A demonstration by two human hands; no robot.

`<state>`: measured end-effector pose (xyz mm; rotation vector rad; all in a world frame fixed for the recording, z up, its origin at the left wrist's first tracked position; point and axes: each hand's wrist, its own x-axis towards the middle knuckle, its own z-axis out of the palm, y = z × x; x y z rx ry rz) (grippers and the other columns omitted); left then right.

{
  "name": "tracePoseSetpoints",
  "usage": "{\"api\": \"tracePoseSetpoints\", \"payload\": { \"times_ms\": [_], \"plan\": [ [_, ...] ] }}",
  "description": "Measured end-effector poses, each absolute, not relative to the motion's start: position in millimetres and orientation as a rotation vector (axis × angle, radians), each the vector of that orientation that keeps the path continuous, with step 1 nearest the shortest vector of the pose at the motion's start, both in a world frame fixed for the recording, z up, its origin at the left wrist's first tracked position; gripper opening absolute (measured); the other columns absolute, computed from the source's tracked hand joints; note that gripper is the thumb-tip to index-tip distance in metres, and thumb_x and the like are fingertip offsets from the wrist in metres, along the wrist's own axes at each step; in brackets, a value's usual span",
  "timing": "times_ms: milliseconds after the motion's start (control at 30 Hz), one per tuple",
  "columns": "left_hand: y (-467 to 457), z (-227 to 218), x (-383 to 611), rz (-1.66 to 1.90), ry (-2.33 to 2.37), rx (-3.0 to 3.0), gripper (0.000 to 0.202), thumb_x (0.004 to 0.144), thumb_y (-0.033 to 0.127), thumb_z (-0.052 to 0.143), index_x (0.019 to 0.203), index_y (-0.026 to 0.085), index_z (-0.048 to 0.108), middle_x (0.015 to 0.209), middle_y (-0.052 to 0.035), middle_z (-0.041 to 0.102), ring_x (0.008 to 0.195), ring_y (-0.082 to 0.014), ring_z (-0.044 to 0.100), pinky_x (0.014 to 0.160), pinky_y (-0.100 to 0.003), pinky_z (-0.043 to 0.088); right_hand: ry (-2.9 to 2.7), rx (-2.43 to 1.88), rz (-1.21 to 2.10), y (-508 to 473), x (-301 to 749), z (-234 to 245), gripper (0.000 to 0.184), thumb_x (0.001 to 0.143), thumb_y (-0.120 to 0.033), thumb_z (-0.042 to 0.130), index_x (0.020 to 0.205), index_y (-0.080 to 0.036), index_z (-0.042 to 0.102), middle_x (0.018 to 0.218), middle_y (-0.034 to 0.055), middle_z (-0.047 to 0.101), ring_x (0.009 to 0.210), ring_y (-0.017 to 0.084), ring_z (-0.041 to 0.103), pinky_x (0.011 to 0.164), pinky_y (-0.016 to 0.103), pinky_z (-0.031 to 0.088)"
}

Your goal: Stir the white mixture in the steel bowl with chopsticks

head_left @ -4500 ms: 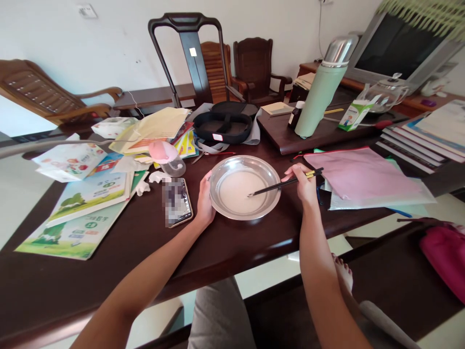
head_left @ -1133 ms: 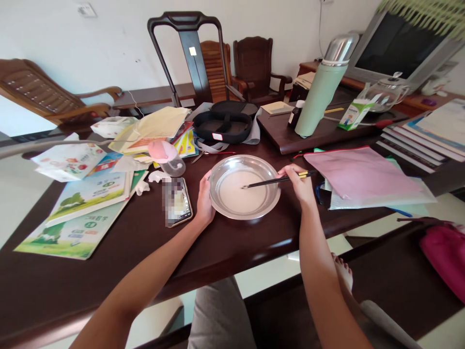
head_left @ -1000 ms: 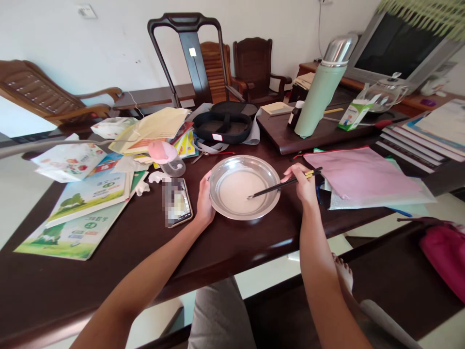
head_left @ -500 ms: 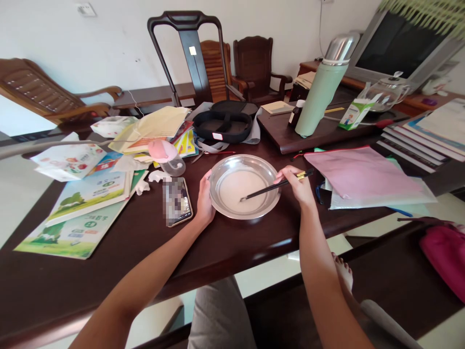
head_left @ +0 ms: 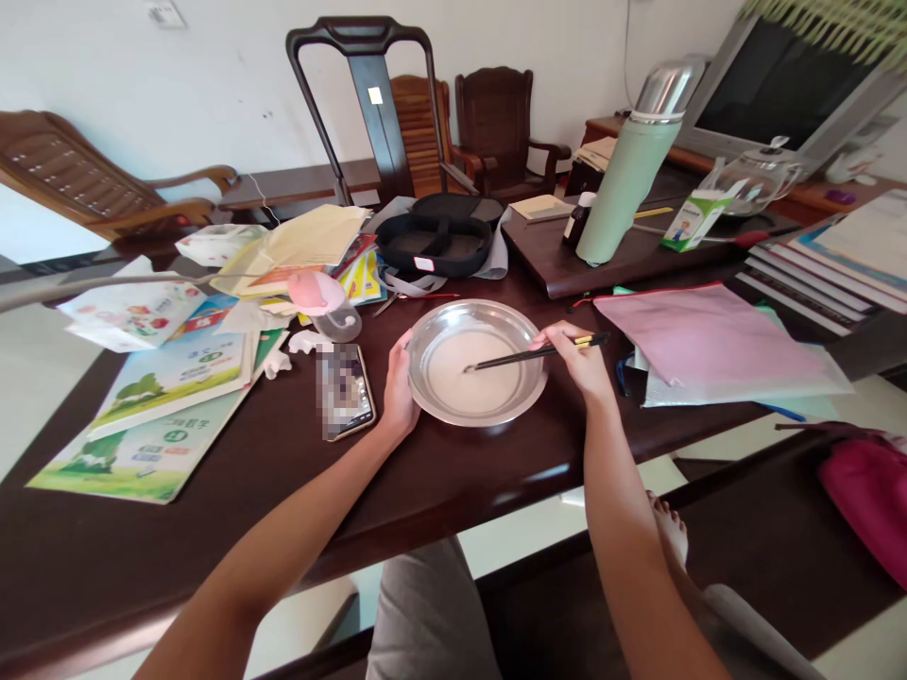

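Note:
A shiny round metal bowl (head_left: 524, 397) rests on the dark wooden table, with a whitish liquid (head_left: 453, 387) covering its bottom. My left hand (head_left: 402, 392) grips the bowl's left rim, fingers partly hidden behind it. In my right hand (head_left: 577, 354) is a pair of black chopsticks (head_left: 510, 358) with gold bands near the top end. Their tips dip into the liquid near the bowl's middle. Left of my left hand lies a phone (head_left: 347, 392), its screen blurred out.
Booklets (head_left: 148, 444), crumpled tissue and a pink-lidded cup (head_left: 318, 297) are at left. Behind the bowl sits a black case (head_left: 432, 246). Rightward are a pink zip pouch (head_left: 709, 331), a tall green thermos (head_left: 627, 179), a small carton (head_left: 691, 225) and stacked books (head_left: 800, 283).
The chopstick tips have shifted slightly up and left within the liquid, and the chopsticks now lie flatter. My left hand still holds the bowl in the same place.

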<state>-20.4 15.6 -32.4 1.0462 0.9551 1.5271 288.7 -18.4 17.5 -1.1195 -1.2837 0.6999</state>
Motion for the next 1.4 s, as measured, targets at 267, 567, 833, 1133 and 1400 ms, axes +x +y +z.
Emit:
{"api": "tracePoseSetpoints", "payload": {
  "times_ms": [267, 567, 833, 1133, 1400],
  "plan": [
    [15.6, -31.7, -20.0, 1.524, 0.958, 1.036, 0.071, 0.087, 0.083, 0.082, 0.132, 0.028, 0.076, 0.155, -0.0117, 0.074, 0.152, -0.0363, 0.064, 0.130, -0.051, 0.051, -1.197, -1.119, 0.709, -20.5, 288.8, 18.5, 0.057, 0.091, -0.081, 0.076, 0.075, -0.027, 0.077, 0.060, 0.0007, 0.076, 0.062, 0.024, 0.078, 0.071, 0.039, 0.064],
    [15.0, -31.8, -20.9, 1.521, 0.948, 1.024, 0.073, 0.086, 0.082, 0.084, 0.135, 0.028, 0.074, 0.158, -0.0121, 0.072, 0.153, -0.0361, 0.063, 0.130, -0.050, 0.051, -1.096, -1.141, 0.583, -17.5, 293.5, 16.7, 0.056, 0.094, -0.080, 0.073, 0.073, -0.028, 0.072, 0.054, -0.0019, 0.070, 0.056, 0.023, 0.074, 0.072, 0.039, 0.062],
    [15.3, -31.1, -19.9, 1.526, 0.949, 1.024, 0.072, 0.085, 0.082, 0.085, 0.132, 0.029, 0.075, 0.151, -0.0110, 0.076, 0.149, -0.0359, 0.067, 0.129, -0.050, 0.052, -1.212, -1.164, 0.597, -18.3, 289.1, 18.3, 0.056, 0.092, -0.081, 0.074, 0.077, -0.028, 0.077, 0.071, 0.0015, 0.082, 0.072, 0.026, 0.082, 0.081, 0.042, 0.065],
    [14.4, -30.2, -20.2, 1.516, 0.958, 1.048, 0.067, 0.091, 0.079, 0.081, 0.134, 0.028, 0.074, 0.156, -0.0116, 0.073, 0.155, -0.0357, 0.061, 0.131, -0.050, 0.050, -1.286, -1.142, 0.698, -19.2, 287.4, 17.7, 0.058, 0.090, -0.083, 0.075, 0.077, -0.027, 0.078, 0.070, 0.0018, 0.081, 0.073, 0.026, 0.082, 0.079, 0.041, 0.066],
    [14.4, -29.1, -19.1, 1.524, 0.962, 1.034, 0.069, 0.089, 0.082, 0.082, 0.131, 0.028, 0.076, 0.156, -0.0123, 0.073, 0.157, -0.0369, 0.060, 0.132, -0.052, 0.049, -1.144, -1.114, 0.697, -19.7, 290.2, 18.7, 0.058, 0.089, -0.082, 0.078, 0.071, -0.027, 0.075, 0.056, -0.0014, 0.072, 0.055, 0.022, 0.074, 0.067, 0.037, 0.062]
  ]
}}
